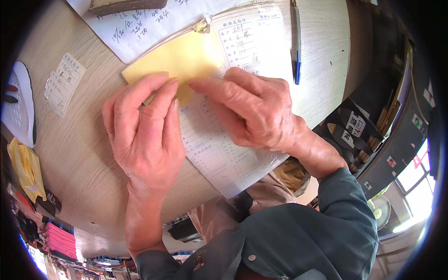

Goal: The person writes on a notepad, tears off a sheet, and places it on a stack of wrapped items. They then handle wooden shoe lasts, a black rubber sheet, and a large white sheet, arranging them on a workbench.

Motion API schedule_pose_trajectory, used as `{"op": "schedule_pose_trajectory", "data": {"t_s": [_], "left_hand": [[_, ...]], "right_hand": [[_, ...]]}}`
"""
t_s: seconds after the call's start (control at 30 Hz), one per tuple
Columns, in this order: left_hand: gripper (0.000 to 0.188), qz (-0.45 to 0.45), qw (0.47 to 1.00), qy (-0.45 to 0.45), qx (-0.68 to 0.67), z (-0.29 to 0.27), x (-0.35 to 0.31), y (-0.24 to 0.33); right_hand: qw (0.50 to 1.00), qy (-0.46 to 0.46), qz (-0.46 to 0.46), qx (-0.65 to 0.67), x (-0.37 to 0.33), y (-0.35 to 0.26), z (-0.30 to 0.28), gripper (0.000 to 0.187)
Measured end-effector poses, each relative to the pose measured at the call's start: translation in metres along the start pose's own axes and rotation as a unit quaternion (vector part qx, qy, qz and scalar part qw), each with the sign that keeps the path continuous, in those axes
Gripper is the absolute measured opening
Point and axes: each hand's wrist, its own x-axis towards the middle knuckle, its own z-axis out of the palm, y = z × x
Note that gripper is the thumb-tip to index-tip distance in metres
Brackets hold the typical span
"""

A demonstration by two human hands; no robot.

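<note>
A pad of printed form sheets (pixel 219 161) lies slanted at the table's front edge, its upper pages partly written on. Across its left side rests a yellow sheet (pixel 182 53). My left hand (pixel 147 128) is closed at the yellow sheet's near edge, fingertips pinched together, with a bit of yellow showing between the fingers. From the right, my right hand (pixel 254 107) reaches over the pad. Its index fingertip presses at the same near edge, close to the left fingertips; the other fingers curl under and its thumb is mostly hidden.
A pen (pixel 297 46) with a blue cap lies right of the pad. Left stands a small torn form slip (pixel 65 84); beyond it are a white shoe (pixel 18 105) and a yellow packet (pixel 25 168). A handwritten white sheet (pixel 123 39) lies at the back under a dark block (pixel 126 5).
</note>
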Motion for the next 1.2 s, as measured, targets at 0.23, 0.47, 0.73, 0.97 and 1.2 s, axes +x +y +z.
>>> {"op": "schedule_pose_trajectory", "data": {"t_s": [0.23, 0.47, 0.73, 0.97, 1.2], "left_hand": [[0.028, 0.002, 1.0, 0.006, -0.001, 0.001, 0.0, 0.0], [0.027, 0.005, 1.0, 0.008, -0.003, 0.002, 0.0, -0.001], [0.028, 0.006, 1.0, 0.008, -0.002, 0.001, -0.001, -0.002], [0.028, 0.007, 1.0, 0.007, 0.005, 0.002, -0.002, -0.003], [0.026, 0.0, 1.0, 0.012, -0.002, 0.003, -0.004, -0.004]], "right_hand": [[1.0, -0.006, -0.014, -0.009, 0.001, -0.001, 0.0, 0.036], [0.999, -0.035, 0.009, 0.021, 0.003, 0.0, -0.005, 0.03], [0.997, -0.022, -0.071, -0.005, 0.004, 0.011, -0.004, 0.039], [0.995, -0.06, -0.07, -0.033, 0.009, 0.008, -0.005, 0.03], [0.997, -0.028, -0.041, 0.053, 0.007, 0.014, -0.014, 0.02]]}}
